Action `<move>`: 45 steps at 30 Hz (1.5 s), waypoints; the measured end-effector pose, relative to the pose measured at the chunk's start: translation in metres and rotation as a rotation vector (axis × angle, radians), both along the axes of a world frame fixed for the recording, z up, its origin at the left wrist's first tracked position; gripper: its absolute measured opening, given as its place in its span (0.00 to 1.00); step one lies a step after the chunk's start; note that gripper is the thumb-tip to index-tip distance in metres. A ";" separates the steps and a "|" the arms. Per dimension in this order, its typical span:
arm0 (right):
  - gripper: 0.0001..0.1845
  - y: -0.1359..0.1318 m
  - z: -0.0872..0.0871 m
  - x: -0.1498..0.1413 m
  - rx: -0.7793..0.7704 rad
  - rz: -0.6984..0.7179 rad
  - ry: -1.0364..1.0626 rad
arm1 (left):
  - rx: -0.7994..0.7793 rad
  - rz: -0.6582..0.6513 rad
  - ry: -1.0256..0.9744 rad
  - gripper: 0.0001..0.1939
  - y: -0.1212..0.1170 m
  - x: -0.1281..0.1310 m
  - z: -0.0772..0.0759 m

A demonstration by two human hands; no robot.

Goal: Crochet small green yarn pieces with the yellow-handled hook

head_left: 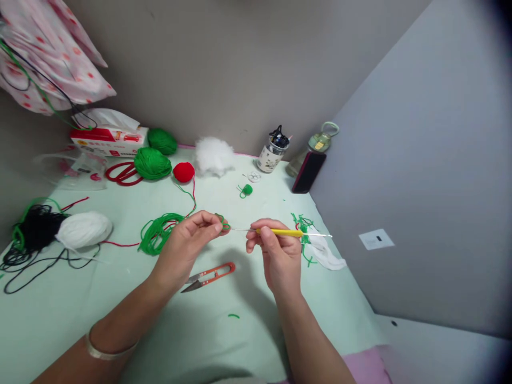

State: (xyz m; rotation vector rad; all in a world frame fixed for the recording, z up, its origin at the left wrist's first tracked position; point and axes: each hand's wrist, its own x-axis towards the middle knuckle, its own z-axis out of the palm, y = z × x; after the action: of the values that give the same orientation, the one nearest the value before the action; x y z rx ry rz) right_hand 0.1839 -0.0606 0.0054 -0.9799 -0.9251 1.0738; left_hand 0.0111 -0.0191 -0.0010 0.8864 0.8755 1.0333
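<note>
Currently, my left grip (186, 242) pinches thin, looped green yarn (226, 227) above the pale-green bench (192, 336); my right grip (281, 261) holds a slim, yellow-handled metal hook (284, 232), tip at the yarn. A slack pinch could let the loops slip.

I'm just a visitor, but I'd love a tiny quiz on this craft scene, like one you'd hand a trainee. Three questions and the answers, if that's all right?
1. What colour is the handle of the hook in the right hand? A blue, B yellow, C purple.
2. True or false: the orange-handled snips lie on the table.
3. Fill in: the left hand pinches ____ yarn.

Key: 1 B; 2 true; 3 green.
</note>
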 end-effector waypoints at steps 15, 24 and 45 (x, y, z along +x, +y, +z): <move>0.13 -0.012 0.000 -0.008 0.377 -0.087 -0.690 | 0.130 -0.036 0.055 0.06 -0.009 0.001 0.003; 0.24 -0.017 -0.006 -0.013 0.619 -0.173 -0.920 | 0.035 -0.145 -0.106 0.07 -0.010 0.003 0.007; 0.14 0.000 0.003 -0.002 0.009 0.061 0.053 | -0.057 -0.214 -0.163 0.07 -0.005 -0.002 0.013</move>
State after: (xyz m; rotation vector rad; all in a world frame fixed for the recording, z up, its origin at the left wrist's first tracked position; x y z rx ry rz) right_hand 0.1816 -0.0605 0.0085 -0.9168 -0.9206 1.1409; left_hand 0.0087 -0.0245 0.0120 0.8166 0.6554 0.8770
